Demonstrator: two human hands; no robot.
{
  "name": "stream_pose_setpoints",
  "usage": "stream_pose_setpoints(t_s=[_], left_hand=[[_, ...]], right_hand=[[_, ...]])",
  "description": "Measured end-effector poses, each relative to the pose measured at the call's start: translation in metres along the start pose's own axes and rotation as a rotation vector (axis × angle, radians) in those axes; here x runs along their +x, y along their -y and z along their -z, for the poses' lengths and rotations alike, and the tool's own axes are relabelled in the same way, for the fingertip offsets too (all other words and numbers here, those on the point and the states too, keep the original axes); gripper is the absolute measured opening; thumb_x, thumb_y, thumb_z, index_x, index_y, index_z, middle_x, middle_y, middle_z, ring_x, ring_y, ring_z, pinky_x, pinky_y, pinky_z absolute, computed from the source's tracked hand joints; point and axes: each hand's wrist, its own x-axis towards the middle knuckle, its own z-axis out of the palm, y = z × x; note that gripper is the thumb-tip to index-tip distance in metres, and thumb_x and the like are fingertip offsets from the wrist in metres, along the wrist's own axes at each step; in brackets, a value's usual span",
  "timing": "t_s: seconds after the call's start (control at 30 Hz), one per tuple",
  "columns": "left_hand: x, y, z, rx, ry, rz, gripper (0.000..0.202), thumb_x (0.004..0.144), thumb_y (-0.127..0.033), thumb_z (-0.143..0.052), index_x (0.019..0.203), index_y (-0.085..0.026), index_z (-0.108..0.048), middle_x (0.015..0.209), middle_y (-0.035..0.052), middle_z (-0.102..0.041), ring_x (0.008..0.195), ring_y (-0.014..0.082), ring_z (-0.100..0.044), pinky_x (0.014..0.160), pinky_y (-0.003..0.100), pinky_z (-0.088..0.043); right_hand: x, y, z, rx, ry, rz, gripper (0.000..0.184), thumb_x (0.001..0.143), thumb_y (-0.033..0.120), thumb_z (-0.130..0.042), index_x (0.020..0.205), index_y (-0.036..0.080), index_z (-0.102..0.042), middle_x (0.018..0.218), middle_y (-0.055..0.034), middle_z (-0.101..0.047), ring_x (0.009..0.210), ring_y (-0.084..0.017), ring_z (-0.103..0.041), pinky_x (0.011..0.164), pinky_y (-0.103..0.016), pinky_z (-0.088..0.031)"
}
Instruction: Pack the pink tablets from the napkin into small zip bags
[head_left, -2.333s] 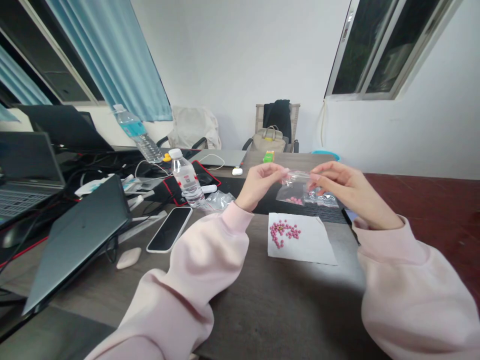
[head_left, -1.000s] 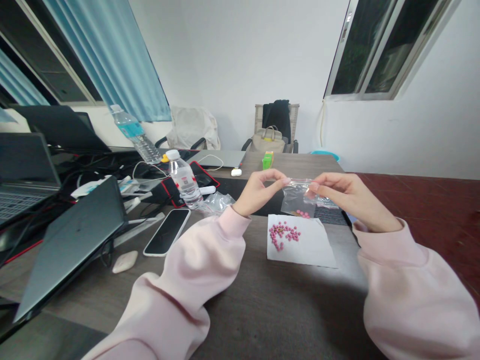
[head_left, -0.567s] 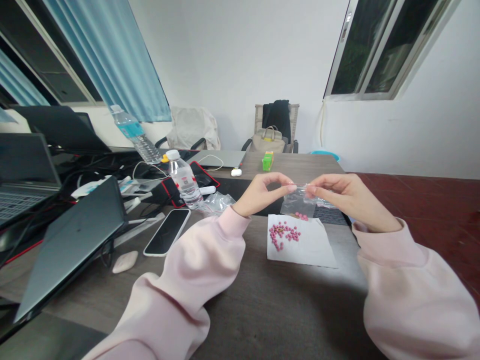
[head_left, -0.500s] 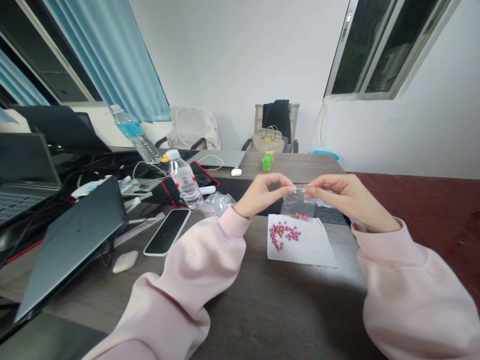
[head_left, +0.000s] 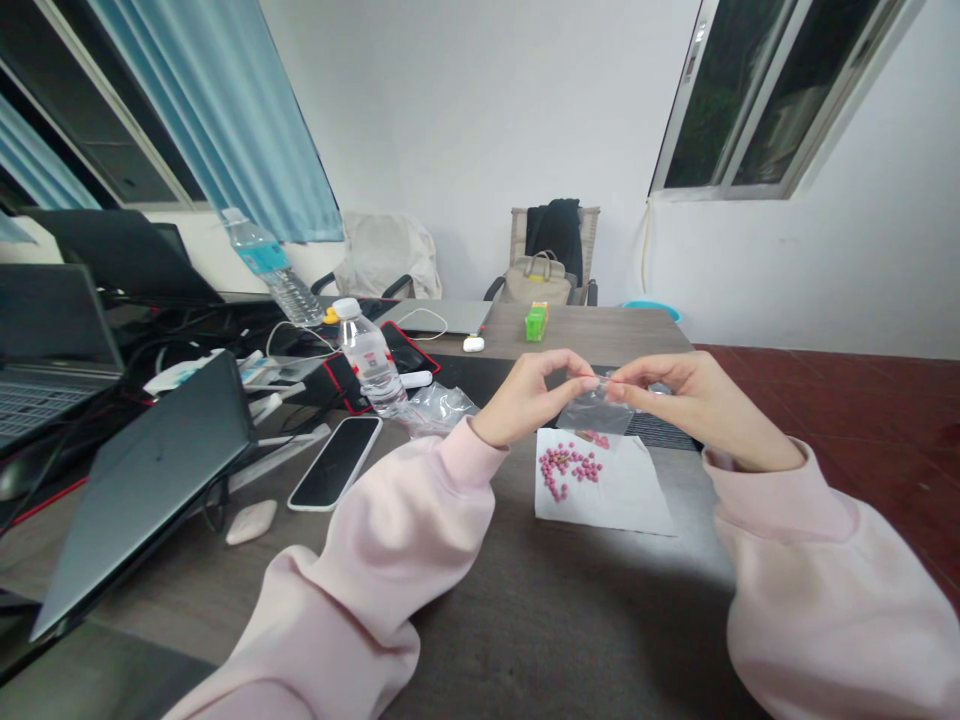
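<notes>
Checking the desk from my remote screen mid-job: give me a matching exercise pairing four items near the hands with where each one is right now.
Items:
1. clear plastic zip bag
2. small round pink beads
3. black smartphone
4. clear plastic water bottle

Places:
A. standing upright beyond the phone
B. scattered on a white paper sheet
C. lying flat on the dark table
D. pinched between the left hand and right hand

Pairs: 1-D, 2-B, 3-C, 4-A
</notes>
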Motion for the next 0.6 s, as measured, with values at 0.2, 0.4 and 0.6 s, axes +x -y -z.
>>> stream_pose_setpoints(t_s=[0.2,0.4,0.6], left_hand=[[-0.0011,-0.0053,-0.0013,0.030,-0.025,-0.022,0.015,0.081,-0.029,-0.061,0.076,-0.015,-0.064,0.080,0.0044,-0.069,0.076,0.0149,-0.061,0.075,0.026,-0.045],[-0.0026,-0.0089,-0.0027,0.029,-0.031,-0.010,0.015,0.081,-0.028,-0.062,0.075,-0.015,-0.065,0.079,0.0045,-0.070,0.076,0.0152,-0.062,0.075,0.026,-0.045],[-0.0030,-0.0093,-0.0040,0.028,-0.042,0.001,0.016,0.080,-0.028,-0.064,0.073,-0.015,-0.068,0.077,0.0049,-0.071,0.074,0.0152,-0.063,0.073,0.026,-0.046]], right_hand=[[-0.0010,0.0032,0.0015,-0.014,-0.023,0.017,0.032,0.076,0.054,-0.064,0.079,0.023,-0.073,0.069,-0.0020,-0.068,0.064,-0.016,-0.058,0.057,-0.028,-0.044],[-0.0009,0.0063,0.0014,0.001,0.008,-0.003,0.032,0.076,0.053,-0.063,0.077,0.023,-0.072,0.071,-0.0024,-0.069,0.064,-0.016,-0.058,0.056,-0.029,-0.043],[-0.0011,0.0074,0.0009,-0.026,0.018,0.013,0.031,0.078,0.051,-0.062,0.076,0.022,-0.071,0.069,-0.0025,-0.069,0.062,-0.016,-0.057,0.055,-0.028,-0.042]])
